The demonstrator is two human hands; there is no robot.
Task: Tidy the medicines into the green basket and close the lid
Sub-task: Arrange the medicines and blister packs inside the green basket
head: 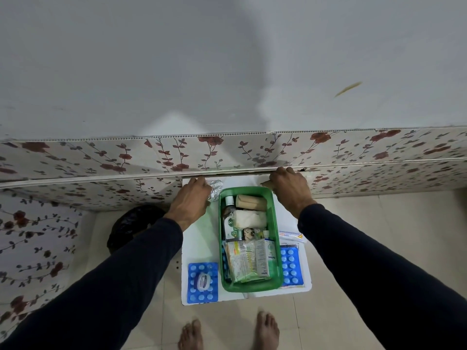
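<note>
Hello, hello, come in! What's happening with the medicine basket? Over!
Left hand and right hand at table's far edge. Green plastic basket packed, no lid on. Blue blister packs outside.

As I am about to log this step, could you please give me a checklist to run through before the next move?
1. Green basket upright on the white table: ok.
2. All medicines in the basket: not ok; blue blister pack with a small jar on it, foil strip and second blue pack lie outside.
3. Left hand free: cannot tell.
4. Right hand free: cannot tell.
5. Lid located: cannot tell.
</note>
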